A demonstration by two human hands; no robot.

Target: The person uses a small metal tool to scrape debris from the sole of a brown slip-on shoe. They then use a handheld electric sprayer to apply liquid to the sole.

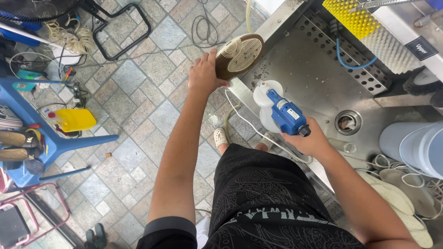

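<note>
L hand (pixel 202 74) is closed on the heel end of a shoe (pixel 239 55), sole up, brown w/ a cream patterned tread. Shoe is held out over the near edge of a stainless sink (pixel 314 69), tilted, toe pointing toward the basin. R hand (pixel 313 140) grips a blue spray gun (pixel 287 115) w/ a white bottle fixed at its front; fingers wrapped round the handle, nozzle end aimed toward the shoe, the two apart. A white cord runs from the gun down past the sink edge. In the basin: round drain (pixel 348 121) just beyond the R hand, blue hose (pixel 344 57) along the perforated back wall, yellow brush (pixel 350 18) above. Pale bucket (pixel 415 143) at R, white insoles (pixel 397 189) beside it. Floor is stone paving; blue plastic chair (pixel 41 133) and yellow container (pixel 76 119) well off to the L.
</note>
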